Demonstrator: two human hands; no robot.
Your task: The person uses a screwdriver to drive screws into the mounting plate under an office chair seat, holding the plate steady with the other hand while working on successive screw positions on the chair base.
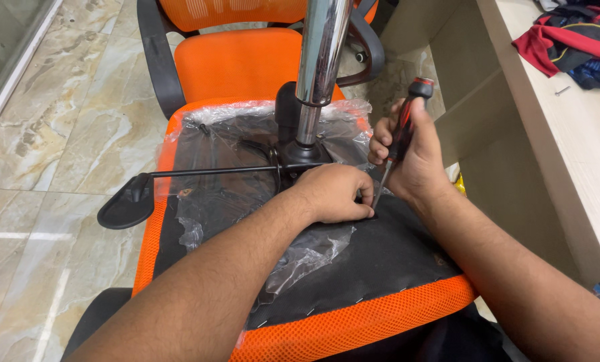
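Dead centre of the view lies an upturned office chair seat (353, 268), its black fabric underside facing up, ringed by an orange mesh edge and stapled along the near border. Loose clear plastic wrap (300, 258) is crumpled over the black fabric, bunched most thickly toward 6 o'clock of the seat's middle. Rising from the black mechanism plate (300, 154) at 12 o'clock is a shiny chrome gas-lift column (320, 60), running up out of the top of the view. A thin black lever (199, 172) runs from that mechanism out toward 9 o'clock and ends in a flat black paddle handle (127, 204) hanging past the seat's edge.

The right hand (414, 157) is wrapped tight around a screwdriver (399, 137) with a black and red grip, fingers fully curled, the tool nearly upright with its handle tipped toward 1 o'clock. The steel shaft slants down to the seat underside, and the tip meets the surface just at the left hand's fingertips; the exact contact point is hidden.

The left hand (333, 194) rests knuckles-up on the seat, just at 5 o'clock of the mechanism plate, fingers bent and pressed close by the screwdriver tip. Whether it pinches anything small there, I cannot tell.

Behind, at 12 o'clock, stands a second orange chair (233, 60) with black armrests. At 3 o'clock runs a pale wooden desk (568, 147), with a red and dark garment (575, 40) heaped at 1 o'clock. The floor (65, 121) is beige marble tile.
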